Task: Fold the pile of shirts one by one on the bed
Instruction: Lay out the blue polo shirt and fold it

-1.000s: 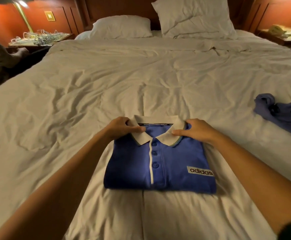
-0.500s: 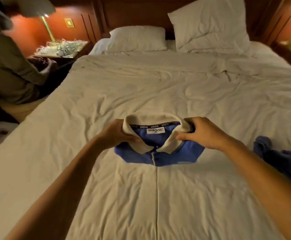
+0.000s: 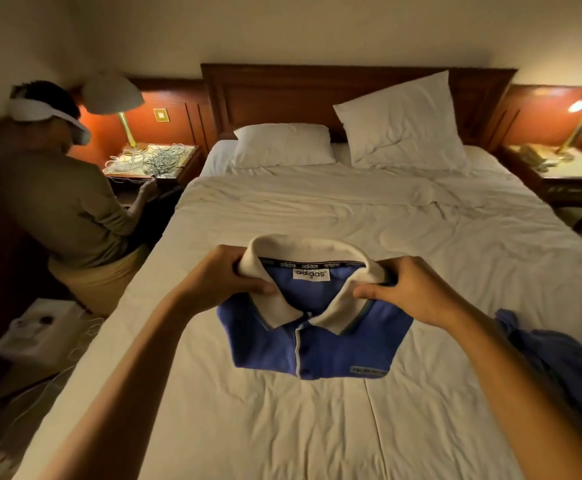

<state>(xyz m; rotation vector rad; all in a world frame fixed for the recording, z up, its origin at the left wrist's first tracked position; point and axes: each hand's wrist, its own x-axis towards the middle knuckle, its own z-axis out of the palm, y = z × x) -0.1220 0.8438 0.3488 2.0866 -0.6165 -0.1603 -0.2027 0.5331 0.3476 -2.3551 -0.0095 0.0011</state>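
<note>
The folded polo (image 3: 334,348) has risen off the bed (image 3: 317,209); my left hand (image 3: 227,271) and right hand (image 3: 410,292) grip its collar. I'd keep it level.

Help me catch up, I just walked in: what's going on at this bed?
The left hand and the right hand grip the white collar of a folded blue polo shirt, holding it just above the bed. Another blue garment lies crumpled on the bed to the right, not yet folded. A second person sits by the bed's left side, facing a nightstand.
</note>
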